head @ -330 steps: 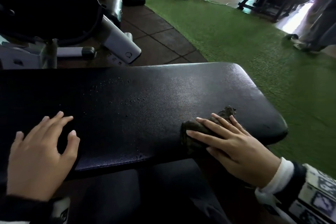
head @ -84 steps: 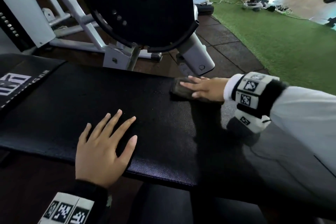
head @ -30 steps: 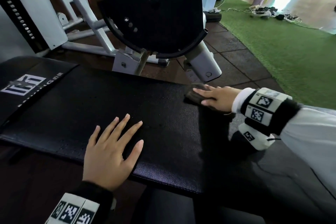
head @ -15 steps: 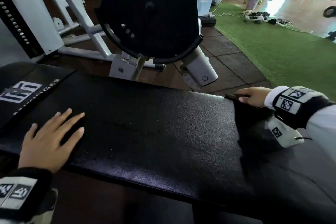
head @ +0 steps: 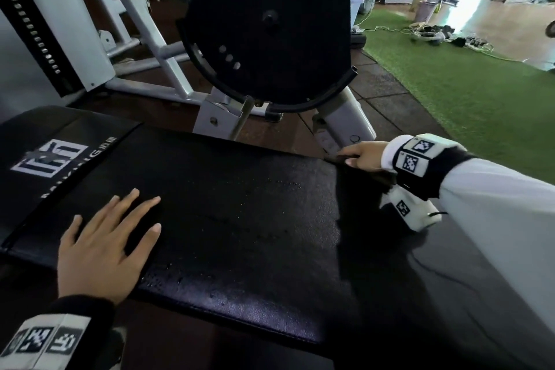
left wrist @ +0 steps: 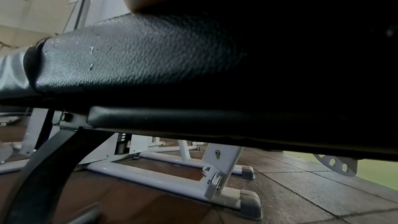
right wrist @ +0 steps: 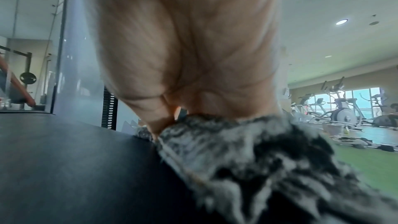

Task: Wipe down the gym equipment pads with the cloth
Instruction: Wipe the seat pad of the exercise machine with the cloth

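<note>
At centre right of the head view, the right hand [head: 365, 155] is gripping the cloth [right wrist: 247, 151] on the pad [head: 240, 219]'s far edge. Lower left, the left hand [head: 105, 246] is lying flat, fingers spread, bracing. Wiping is underway; droplets suggest sweeping back across next.

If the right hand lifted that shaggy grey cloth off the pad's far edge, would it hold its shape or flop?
The shaggy grey cloth would probably flop: it already drapes over the black vinyl pad edge under the right hand. It likely drags rather than slides, given its fuzzy pile and the droplets on the pad.
</note>
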{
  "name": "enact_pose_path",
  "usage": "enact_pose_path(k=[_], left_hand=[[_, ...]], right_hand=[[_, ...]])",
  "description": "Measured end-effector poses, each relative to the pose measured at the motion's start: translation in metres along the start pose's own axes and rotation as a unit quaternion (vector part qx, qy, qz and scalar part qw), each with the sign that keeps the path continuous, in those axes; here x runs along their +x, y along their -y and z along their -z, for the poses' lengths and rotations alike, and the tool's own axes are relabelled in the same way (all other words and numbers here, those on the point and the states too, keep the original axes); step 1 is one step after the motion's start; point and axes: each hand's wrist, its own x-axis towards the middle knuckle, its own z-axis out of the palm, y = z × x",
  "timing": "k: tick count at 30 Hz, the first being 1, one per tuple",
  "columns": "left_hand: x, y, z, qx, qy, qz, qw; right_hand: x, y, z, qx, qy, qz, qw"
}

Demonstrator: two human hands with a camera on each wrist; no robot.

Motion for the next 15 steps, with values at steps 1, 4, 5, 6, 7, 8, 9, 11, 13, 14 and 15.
enact_pose_path(k=[1,4,5,6,7,8,9,11,13,14,15], left_hand=[[0.0,0.001,0.0,0.001,0.001,0.002,1.0],[0.001,0.001,0.0,0.002,0.001,-0.001,1.0],[0.001,0.001,0.0,0.001,-0.001,-0.002,1.0],[0.0,0.001,0.001,0.0,-0.003,-0.003,1.0],[0.0,0.001,0.001,-0.001,-0.004,-0.005,1.0],[0.0,0.001,0.001,-0.002,-0.004,-0.006,1.0],[0.0,0.0,0.002,-0.002,-0.005,-0.007,1.0],[0.0,0.0,0.002,-0.001,-0.008,-0.006,1.0],[0.0,0.0,0.002,-0.001,-0.011,-0.005,1.0],[0.0,0.0,0.002,0.0,-0.011,-0.006,1.0],[-0.001,0.0,0.002,0.0,-0.012,-0.006,1.0]], right_hand=[[0.005,0.011,0.002,0.0,0.002,0.007,1.0],[0.02,0.042,0.006,0.0,-0.001,0.025,1.0],[0.024,0.05,0.007,0.001,-0.002,0.03,1.0],[0.028,0.057,0.008,0.001,-0.003,0.033,0.999],[0.03,0.064,0.009,0.0,-0.002,0.032,0.999],[0.033,0.069,0.009,-0.001,-0.001,0.032,0.999],[0.035,0.074,0.01,-0.001,0.002,0.035,0.999],[0.039,0.084,0.012,-0.006,0.003,0.042,0.999],[0.041,0.097,0.013,-0.019,-0.002,0.057,0.998],[0.04,0.103,0.013,-0.028,-0.006,0.066,0.997],[0.039,0.111,0.014,-0.037,-0.009,0.077,0.996]])
